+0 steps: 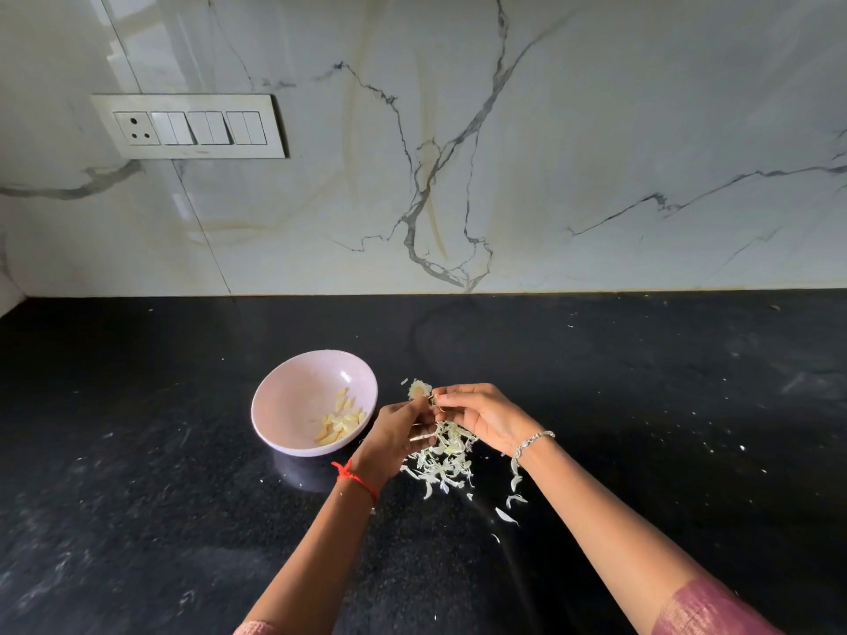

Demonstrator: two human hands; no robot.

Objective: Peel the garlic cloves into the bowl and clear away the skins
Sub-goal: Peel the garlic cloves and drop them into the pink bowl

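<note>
Head view, single frame. The largest surface is the black countertop [641, 405], backed by a veined marble wall [596, 107] with a switch panel [190, 126] at upper left. The pale bowl [293, 391] stands on the counter left of centre, just beside my left hand [394, 433]. It holds a small heap of peeled cloves [341, 421] against its near-right wall, perhaps a dozen, though I cannot count them exactly. The skins [442, 456] lie in a loose pile on the counter directly under both hands, with a few stray flakes [513, 497] trailing toward the right forearm and tiny flecks scattered wider. Both hands meet above that pile. The left has its fingers curled and appears to grip the lower side of a garlic piece [419, 389], and the right hand [481, 417] pinches the same piece with thumb and fingertip at its edge. I cannot tell whether this is a whole clove or a remnant with husk. Judgement: peeling is well advanced, since I see no unpeeled cloves waiting on the counter. This piece is not yet in the bowl. Clearing the skins is not yet begun.
</note>
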